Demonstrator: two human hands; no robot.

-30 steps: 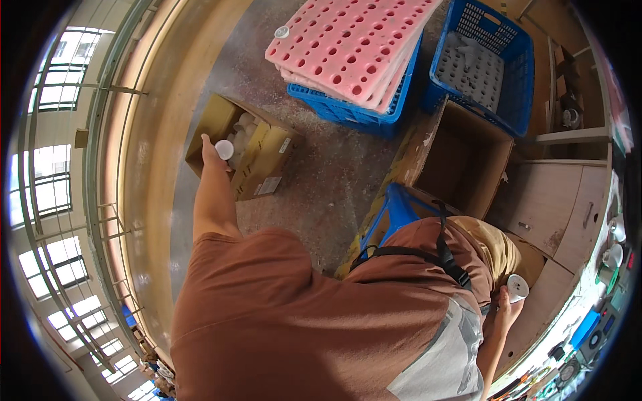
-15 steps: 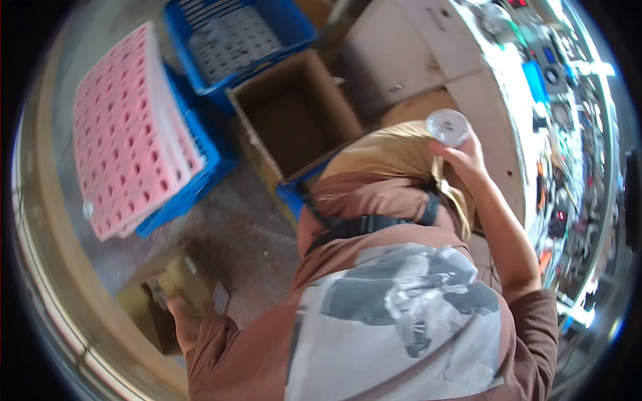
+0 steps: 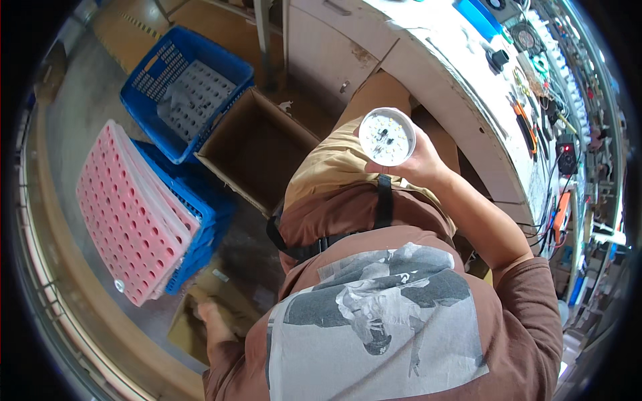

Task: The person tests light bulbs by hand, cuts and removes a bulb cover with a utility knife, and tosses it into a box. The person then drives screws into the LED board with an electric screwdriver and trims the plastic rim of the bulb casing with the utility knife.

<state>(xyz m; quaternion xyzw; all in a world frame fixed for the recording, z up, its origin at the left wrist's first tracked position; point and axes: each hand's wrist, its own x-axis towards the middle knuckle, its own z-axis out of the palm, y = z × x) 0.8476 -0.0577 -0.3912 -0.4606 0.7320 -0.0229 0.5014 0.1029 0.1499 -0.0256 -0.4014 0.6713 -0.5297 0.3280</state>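
Workbench [image 3: 428,60] beside grey floor [image 3: 73,113], crates.

Left hand [image 3: 204,313] blurred, half-hidden inside cardboard box [image 3: 194,327]

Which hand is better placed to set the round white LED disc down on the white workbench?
The right hand. It already holds the round white LED disc, raised close to the white workbench. The left hand is down in the brown cardboard box on the floor, far from it.
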